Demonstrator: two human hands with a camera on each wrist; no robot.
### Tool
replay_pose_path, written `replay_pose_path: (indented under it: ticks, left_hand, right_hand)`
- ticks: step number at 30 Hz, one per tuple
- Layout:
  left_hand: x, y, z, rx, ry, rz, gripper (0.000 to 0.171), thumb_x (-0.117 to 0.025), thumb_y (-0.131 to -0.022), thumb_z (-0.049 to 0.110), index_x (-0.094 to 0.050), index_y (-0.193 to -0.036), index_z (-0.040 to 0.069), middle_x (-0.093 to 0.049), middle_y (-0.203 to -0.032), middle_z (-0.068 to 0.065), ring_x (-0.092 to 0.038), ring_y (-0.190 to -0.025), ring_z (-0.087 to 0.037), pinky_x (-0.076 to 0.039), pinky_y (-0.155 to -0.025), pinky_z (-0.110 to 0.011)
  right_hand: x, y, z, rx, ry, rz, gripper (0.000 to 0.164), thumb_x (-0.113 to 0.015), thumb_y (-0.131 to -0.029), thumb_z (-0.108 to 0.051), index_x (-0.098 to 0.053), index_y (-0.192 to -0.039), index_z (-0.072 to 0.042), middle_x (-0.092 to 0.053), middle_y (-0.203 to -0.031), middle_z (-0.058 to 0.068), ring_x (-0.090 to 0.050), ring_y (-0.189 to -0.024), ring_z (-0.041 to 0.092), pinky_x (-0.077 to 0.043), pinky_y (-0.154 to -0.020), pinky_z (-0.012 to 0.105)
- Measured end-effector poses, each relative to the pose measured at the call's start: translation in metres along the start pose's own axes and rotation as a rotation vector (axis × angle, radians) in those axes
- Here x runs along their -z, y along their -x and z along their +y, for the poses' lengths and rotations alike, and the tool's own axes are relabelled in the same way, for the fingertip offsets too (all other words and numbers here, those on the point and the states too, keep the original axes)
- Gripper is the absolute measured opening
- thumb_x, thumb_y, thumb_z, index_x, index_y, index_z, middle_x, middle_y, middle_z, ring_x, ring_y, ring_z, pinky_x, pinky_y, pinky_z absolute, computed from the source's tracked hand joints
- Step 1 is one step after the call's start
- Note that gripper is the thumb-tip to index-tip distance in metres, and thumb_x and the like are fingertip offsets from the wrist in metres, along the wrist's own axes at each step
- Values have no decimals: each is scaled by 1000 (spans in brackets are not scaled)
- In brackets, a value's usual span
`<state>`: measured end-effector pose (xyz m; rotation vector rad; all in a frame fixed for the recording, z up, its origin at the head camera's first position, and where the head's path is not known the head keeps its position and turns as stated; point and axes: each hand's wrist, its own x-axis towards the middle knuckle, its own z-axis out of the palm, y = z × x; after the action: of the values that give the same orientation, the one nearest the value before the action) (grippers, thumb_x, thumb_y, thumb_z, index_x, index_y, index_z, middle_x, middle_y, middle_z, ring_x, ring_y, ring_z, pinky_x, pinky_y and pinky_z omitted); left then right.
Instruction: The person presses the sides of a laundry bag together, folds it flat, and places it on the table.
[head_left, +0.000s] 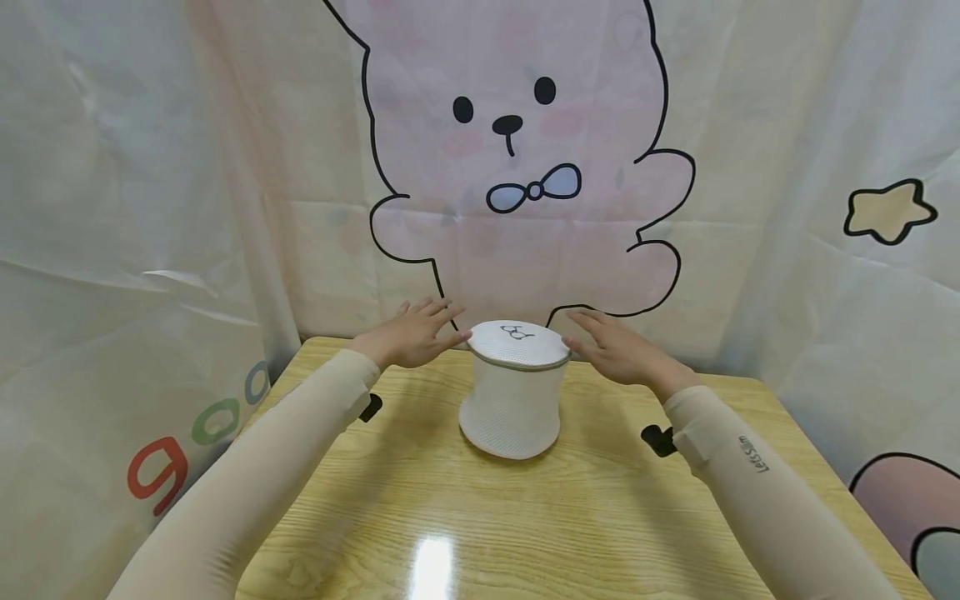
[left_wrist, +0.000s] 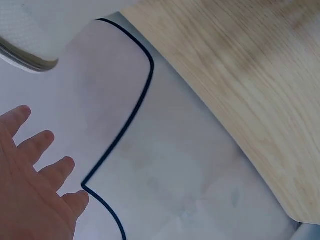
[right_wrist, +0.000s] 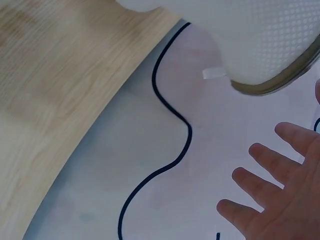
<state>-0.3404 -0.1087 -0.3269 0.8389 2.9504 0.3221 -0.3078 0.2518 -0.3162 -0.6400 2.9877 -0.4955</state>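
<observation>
A white mesh laundry bag (head_left: 513,408) stands upright on the table, waisted in the middle, with a zip round its upper rim and a small bra drawing on its lid. My left hand (head_left: 411,335) is held at the left of the lid, fingers straight and spread, the thumb right at the rim. On the opposite side my right hand (head_left: 622,348) mirrors it, thumb at the right rim. Both wrist views show the fingers of the left hand (left_wrist: 35,185) and right hand (right_wrist: 287,185) extended, with the zipped rim nearby. Neither hand grips anything.
The wooden table (head_left: 480,517) has its far edge just behind the bag. A printed fabric backdrop (head_left: 330,258) with a bear drawing hangs behind, and fabric sides (head_left: 832,317) flank the table. Black pieces (head_left: 658,440) show below both wrists.
</observation>
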Motion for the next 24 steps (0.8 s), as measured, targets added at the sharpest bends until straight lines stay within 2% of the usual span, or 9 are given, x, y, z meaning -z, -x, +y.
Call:
replay_pose_path:
  ticks: [10, 24]
  left_hand:
    - [2, -5, 17, -39, 23, -11, 75, -30, -106, 69, -20, -167, 28, -12, -176, -6, -11, -162, -36, -6, -130, -63]
    - [2, -12, 33, -58, 39, -27, 75, -29, -105, 70, -21, -167, 29, -13, -176, -5, -10, -163, -33, -5, -131, -59]
  right_hand:
    - [-1, -6, -13, 30, -1, -11, 72, -39, -110, -54, -25, -166, -11, -23, -171, 19, -27, -155, 46, -26, -124, 65]
    - [-4, -12, -26, 23, -6, -41, 75, -37, -109, -58, -24, -166, -11, -25, -169, 24, -27, -155, 46, -25, -125, 64]
